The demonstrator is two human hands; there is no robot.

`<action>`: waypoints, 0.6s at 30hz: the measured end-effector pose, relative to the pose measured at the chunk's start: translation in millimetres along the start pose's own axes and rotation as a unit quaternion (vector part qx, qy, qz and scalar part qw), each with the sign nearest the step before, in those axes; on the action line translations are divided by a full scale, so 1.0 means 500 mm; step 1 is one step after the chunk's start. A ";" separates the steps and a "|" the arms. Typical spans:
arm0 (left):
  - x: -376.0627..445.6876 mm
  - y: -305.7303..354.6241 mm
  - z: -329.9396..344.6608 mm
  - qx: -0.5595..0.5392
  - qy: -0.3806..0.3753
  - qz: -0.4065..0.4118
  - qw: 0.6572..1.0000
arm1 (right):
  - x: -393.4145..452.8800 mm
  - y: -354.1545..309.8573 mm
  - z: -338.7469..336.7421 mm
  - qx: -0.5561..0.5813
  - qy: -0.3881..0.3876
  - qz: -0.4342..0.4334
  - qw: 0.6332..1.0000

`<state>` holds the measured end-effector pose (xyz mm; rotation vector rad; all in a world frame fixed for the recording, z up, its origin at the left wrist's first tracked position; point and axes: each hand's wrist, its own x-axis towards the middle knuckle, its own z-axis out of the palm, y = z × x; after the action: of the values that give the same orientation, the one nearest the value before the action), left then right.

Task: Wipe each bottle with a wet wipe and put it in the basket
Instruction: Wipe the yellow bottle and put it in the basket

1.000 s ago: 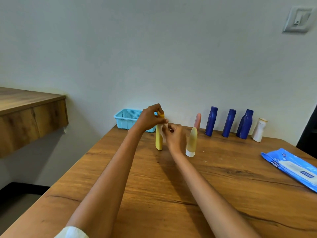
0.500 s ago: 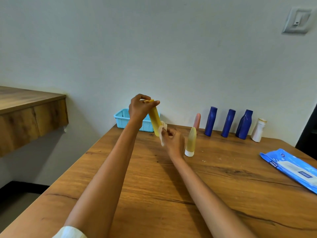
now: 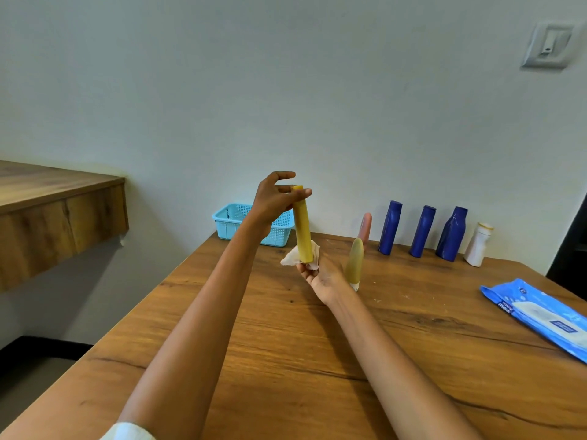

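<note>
My left hand [image 3: 274, 198] pinches the top end of a slim yellow bottle [image 3: 302, 224], which hangs nearly upright above the table. Its lower end rests in a white wet wipe [image 3: 300, 256] that my right hand [image 3: 319, 274] cups from below. The light blue basket [image 3: 236, 228] stands at the table's far left, partly behind my left wrist. Further right stand an olive bottle with a white cap [image 3: 354, 263], a pink bottle [image 3: 365, 228], three dark blue bottles [image 3: 390, 228] [image 3: 422, 231] [image 3: 451, 233] and a white bottle [image 3: 478, 244].
A blue pack of wet wipes [image 3: 540, 315] lies near the wooden table's [image 3: 317, 360] right edge. A wooden shelf [image 3: 60, 211] juts from the wall at the left, beyond a gap to the floor. The wall runs right behind the bottles.
My left hand lifted the yellow bottle off the table and turned it from tilted to nearly upright. My right hand shifted the wipe under its lower end.
</note>
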<state>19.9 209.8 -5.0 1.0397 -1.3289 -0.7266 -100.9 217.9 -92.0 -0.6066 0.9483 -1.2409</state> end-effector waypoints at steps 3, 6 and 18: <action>0.003 -0.014 0.000 0.032 0.011 0.027 0.999 | -0.007 0.000 -0.001 0.039 -0.012 0.045 0.998; 0.000 -0.020 -0.002 0.048 0.030 0.048 0.997 | -0.007 0.007 -0.001 0.044 -0.017 0.068 0.997; -0.004 -0.039 0.008 0.115 0.038 0.113 0.986 | -0.025 0.006 0.013 -0.016 -0.006 0.074 0.997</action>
<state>18.3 203.1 -23.9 1.0658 -1.4591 -0.3663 -94.3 230.0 -88.0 -0.5569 0.9870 -1.0914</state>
